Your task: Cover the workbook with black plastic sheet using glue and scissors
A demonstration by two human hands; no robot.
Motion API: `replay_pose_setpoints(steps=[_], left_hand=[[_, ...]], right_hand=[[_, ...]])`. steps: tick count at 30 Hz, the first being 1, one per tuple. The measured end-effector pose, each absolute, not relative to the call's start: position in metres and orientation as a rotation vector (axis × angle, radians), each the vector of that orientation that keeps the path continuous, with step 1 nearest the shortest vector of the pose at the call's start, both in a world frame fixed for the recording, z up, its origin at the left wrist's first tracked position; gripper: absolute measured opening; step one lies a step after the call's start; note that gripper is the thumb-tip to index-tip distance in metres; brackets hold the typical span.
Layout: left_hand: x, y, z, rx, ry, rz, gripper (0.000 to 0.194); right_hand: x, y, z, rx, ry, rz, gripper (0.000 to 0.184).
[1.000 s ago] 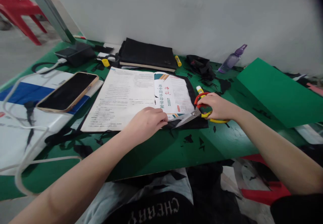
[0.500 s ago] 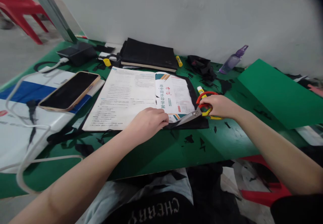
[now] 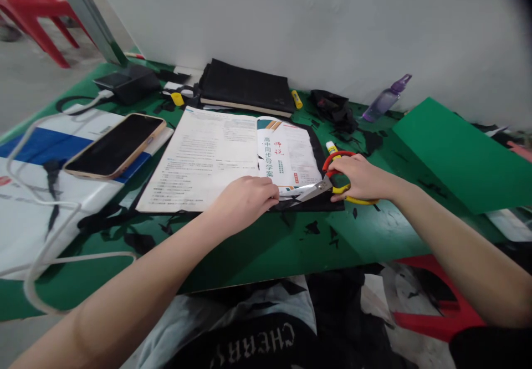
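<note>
My right hand (image 3: 358, 177) grips a pair of scissors (image 3: 316, 188) with red and yellow handles. Their blades are spread and point left, at the lower edge of an open book (image 3: 199, 161). Black paper (image 3: 332, 201) sticks out from under the book at its right and lower edges. With fingers pinched, my left hand (image 3: 249, 200) holds the black paper's edge just left of the blade tips; the fingertips are partly hidden. A printed cover flap (image 3: 272, 153) with green and red characters lies over the book's right part. Behind the scissors is a glue stick (image 3: 331, 147).
On the green table (image 3: 249, 264) lie a phone (image 3: 116, 146), a white cable, a black-covered book (image 3: 247, 87), a yellow cap (image 3: 177, 99) and black paper scraps (image 3: 311, 227). Further right are a purple spray bottle (image 3: 386, 100) and a green sheet (image 3: 461, 158).
The scissors' handles have spread in my right hand, the yellow one swinging downward, and the blades have parted. My left hand stays at nearly the same place on the edge.
</note>
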State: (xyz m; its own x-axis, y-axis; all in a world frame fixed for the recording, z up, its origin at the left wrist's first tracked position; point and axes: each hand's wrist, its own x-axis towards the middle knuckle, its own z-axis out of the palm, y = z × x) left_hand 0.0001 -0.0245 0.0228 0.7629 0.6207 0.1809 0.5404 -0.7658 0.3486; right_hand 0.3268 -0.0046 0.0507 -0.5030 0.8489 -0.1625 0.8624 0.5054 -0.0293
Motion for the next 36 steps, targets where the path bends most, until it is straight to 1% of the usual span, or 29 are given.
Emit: replay_pose_setpoints(steps=[7, 12, 20, 24, 29, 36], left_hand=[[0.000, -0.024, 0.021, 2.677, 0.893, 0.454, 0.018], [0.000, -0.023, 0.020, 2.701, 0.840, 0.541, 0.014], [0.000, -0.022, 0.020, 2.712, 0.818, 0.556, 0.015], [0.000, -0.022, 0.021, 2.713, 0.809, 0.568, 0.015], [0.000, -0.023, 0.021, 2.725, 0.810, 0.578, 0.017], [0.000, -0.023, 0.023, 2.736, 0.812, 0.592, 0.018]], right_hand=[[0.317, -0.007, 0.055, 1.473, 2.629, -0.177, 0.062], [0.311, -0.010, 0.056, 1.453, 2.646, -0.210, 0.061], [0.304, -0.013, 0.051, 1.422, 2.703, -0.209, 0.055], [0.300, -0.015, 0.050, 1.396, 2.726, -0.188, 0.056], [0.296, -0.018, 0.051, 1.391, 2.730, -0.151, 0.053], [0.300, -0.020, 0.049, 1.443, 2.668, -0.148, 0.058]])
